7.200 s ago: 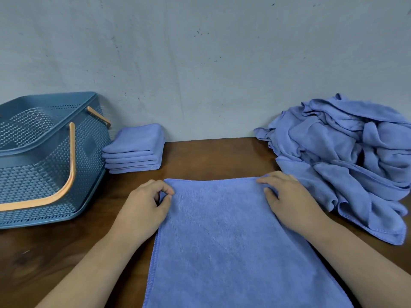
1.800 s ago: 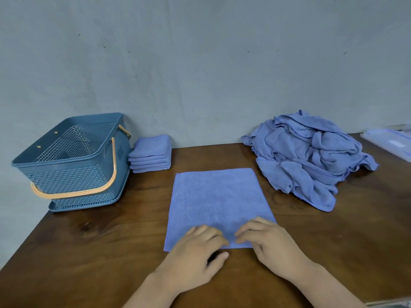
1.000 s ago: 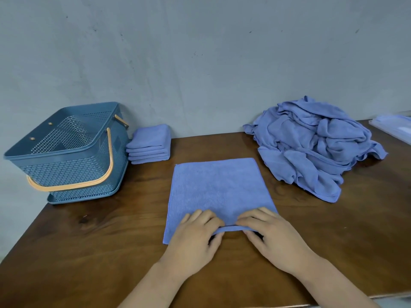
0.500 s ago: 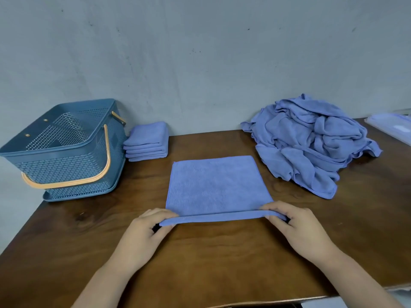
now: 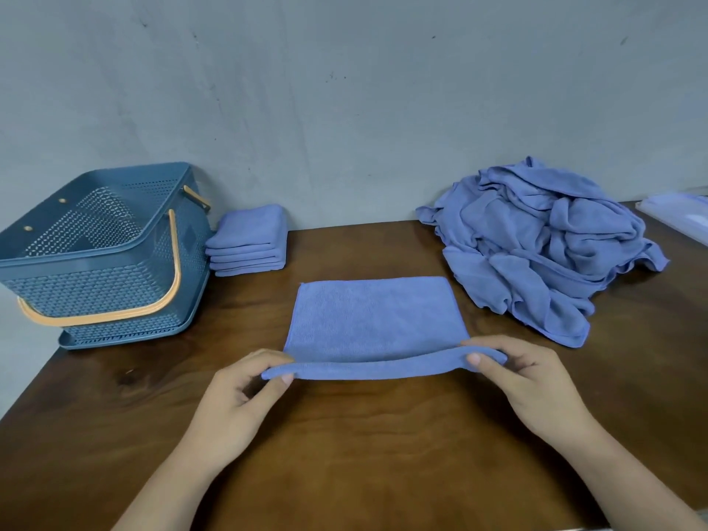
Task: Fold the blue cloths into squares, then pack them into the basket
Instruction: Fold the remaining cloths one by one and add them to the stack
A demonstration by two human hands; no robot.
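Note:
A half-folded blue cloth (image 5: 373,320) lies flat in the middle of the brown table (image 5: 364,446). My left hand (image 5: 237,400) pinches its near left corner and my right hand (image 5: 532,381) pinches its near right corner; the near edge is lifted a little off the wood. A stack of folded blue cloths (image 5: 249,241) sits at the back left, beside the blue basket (image 5: 115,243) with an orange handle. The basket's inside looks empty as far as I can see. A heap of unfolded blue cloths (image 5: 544,243) lies at the back right.
A grey wall runs right behind the table. A pale flat tray or lid (image 5: 678,214) shows at the far right edge. The table's left edge runs diagonally just past the basket.
My hands slid apart from the middle of the near edge to its two corners and have raised that edge off the table.

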